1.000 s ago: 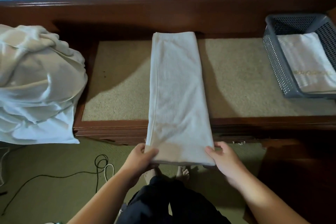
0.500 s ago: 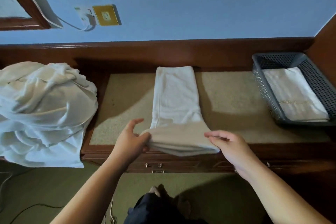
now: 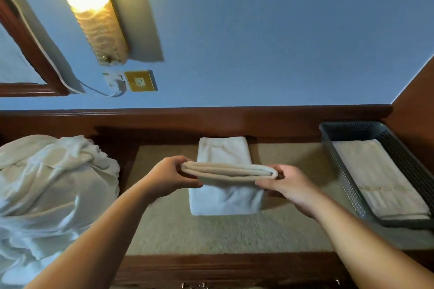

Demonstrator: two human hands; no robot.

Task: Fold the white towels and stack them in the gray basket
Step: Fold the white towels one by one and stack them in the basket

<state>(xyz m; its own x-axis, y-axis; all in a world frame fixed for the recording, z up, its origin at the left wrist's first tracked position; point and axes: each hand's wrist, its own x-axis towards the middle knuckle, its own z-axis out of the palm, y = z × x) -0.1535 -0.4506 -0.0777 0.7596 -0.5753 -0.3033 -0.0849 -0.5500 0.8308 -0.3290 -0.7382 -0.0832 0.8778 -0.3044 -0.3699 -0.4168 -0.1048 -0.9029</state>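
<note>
Two hands hold up the near end of the white towel [image 3: 225,155] over the tan surface [image 3: 293,162]. The left hand [image 3: 170,176] pinches its left edge, fingers curled tight on the cloth. The right hand [image 3: 285,183] pinches its right edge the same way. The gray basket [image 3: 347,171] sits right of the towel with a folded towel [image 3: 380,178] inside. Bare surface lies between them. A heap of towels [image 3: 51,185] sits left of the towel.

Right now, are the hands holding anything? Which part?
Yes: the white towel being folded. The left hand grips the left end of its lifted near edge, the right hand grips the right end.
</note>
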